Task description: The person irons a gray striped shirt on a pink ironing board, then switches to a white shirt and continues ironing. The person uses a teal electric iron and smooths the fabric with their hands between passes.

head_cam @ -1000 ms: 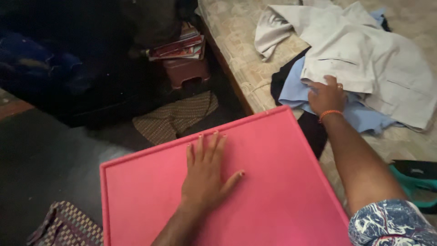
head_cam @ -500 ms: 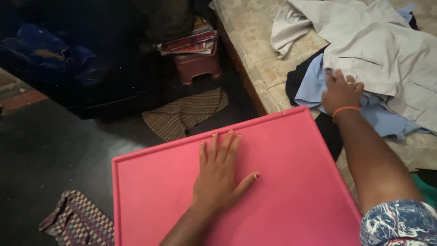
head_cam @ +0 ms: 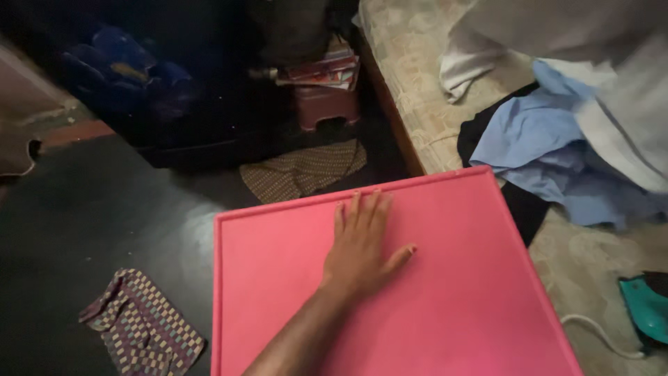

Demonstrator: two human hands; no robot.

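One hand only is in view: the left hand (head_cam: pixel 362 252) lies palm down on the pink board (head_cam: pixel 452 299), fingers extended flat and close together, thumb spread out to the side, gripping nothing. Fingertips reach almost to the far rim of the pink board. The forearm crosses the board from its near edge. The right hand is out of frame, so its finger state cannot be told. The pink board is square with a raised rim, and all places below are given relative to it. Beyond its far right corner, on the patterned mattress (head_cam: pixel 417 104), lies a light blue garment (head_cam: pixel 543 146), with a dark garment (head_cam: pixel 518 202) touching it and hanging over the mattress edge just beside the board's right rim. A pale grey garment (head_cam: pixel 612 63), blurred, sits above the blue one. Beyond the far edge, on the dark floor (head_cam: pixel 104 209), lies a brown woven cloth (head_cam: pixel 303 170); further off stands a small reddish stool (head_cam: pixel 325 106) bearing a stack of books (head_cam: pixel 323 69). Left of the near corner lies a checkered cloth (head_cam: pixel 142 324). Right of the near edge shows a teal object (head_cam: pixel 643 306) with a white cord (head_cam: pixel 602 334).
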